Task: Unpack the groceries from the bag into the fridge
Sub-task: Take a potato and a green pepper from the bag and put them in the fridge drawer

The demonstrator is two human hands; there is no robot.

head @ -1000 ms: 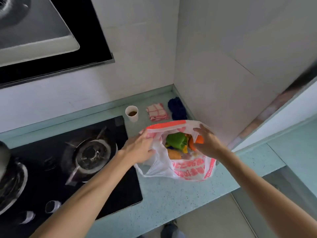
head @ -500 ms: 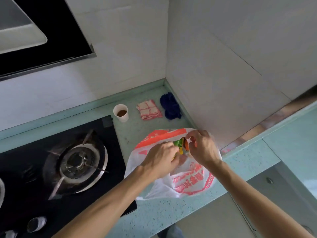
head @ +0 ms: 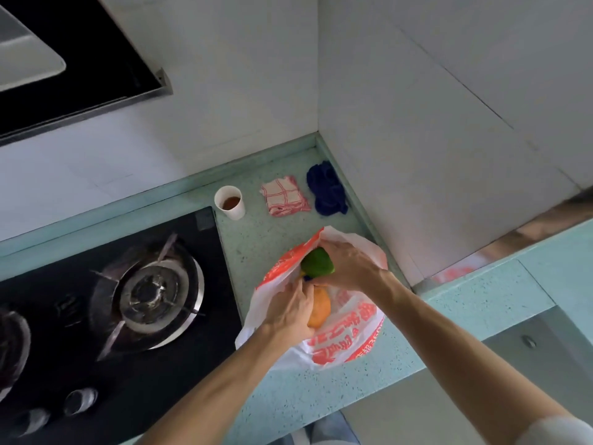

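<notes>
Head view, left hand (head: 288, 311) gripping orange (head: 321, 308), right hand (head: 351, 268) gripping green pepper (head: 316, 267)

One printed plastic bag (head: 346, 345), with one green vegetable (head: 316, 266) and one orange fruit (head: 321, 308) at its mouth. Behind the bag: one paper cup (head: 229, 202), one red-checked cloth (head: 285, 196), one blue cloth (head: 325, 189). Left of the bag: one gas hob (head: 96, 332).

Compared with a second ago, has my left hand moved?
Yes. The left hand has gone right, from over the stove edge into the bag, gripping an orange item.
</notes>
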